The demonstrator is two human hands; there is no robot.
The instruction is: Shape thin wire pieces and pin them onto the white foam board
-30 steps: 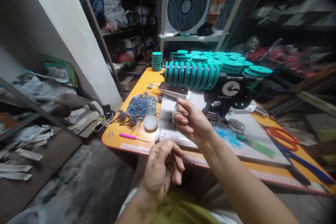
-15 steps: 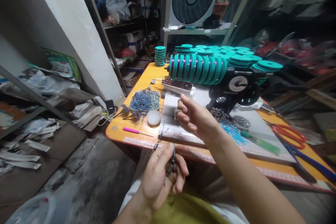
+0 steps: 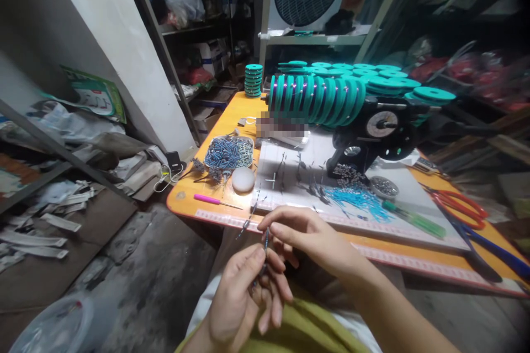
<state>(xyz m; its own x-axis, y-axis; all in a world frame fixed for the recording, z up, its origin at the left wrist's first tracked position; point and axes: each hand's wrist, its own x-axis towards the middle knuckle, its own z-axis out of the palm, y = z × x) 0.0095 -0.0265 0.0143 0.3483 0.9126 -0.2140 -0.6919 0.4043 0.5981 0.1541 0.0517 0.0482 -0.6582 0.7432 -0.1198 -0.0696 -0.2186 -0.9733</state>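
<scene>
My left hand [image 3: 244, 287] is closed, with thumb and index finger pinching a small dark-blue ribbed piece [image 3: 266, 240] that points upward. My right hand [image 3: 304, 234] has come in beside it, its thumb and index fingertips drawn together at the upper end of that piece. Whether they grip the piece itself or a fine line on it cannot be made out. A thin line with small dark beads [image 3: 247, 224] hangs just left of the fingers, in front of the table edge.
A tray of blue tubular pieces [image 3: 229, 153], a round white lid [image 3: 243, 180] and a pink-handled tool [image 3: 207, 199] lie left on the orange table. A black winding machine [image 3: 372, 127] carries teal spools [image 3: 314, 100]. Light-blue strips [image 3: 358, 202], a green-handled screwdriver [image 3: 418, 222] and red-handled scissors [image 3: 461, 204] lie right.
My right hand has come down from above the white board to my left hand, uncovering small dark pieces on the board. The left hand still holds the ribbed piece. The view has shifted slightly.
</scene>
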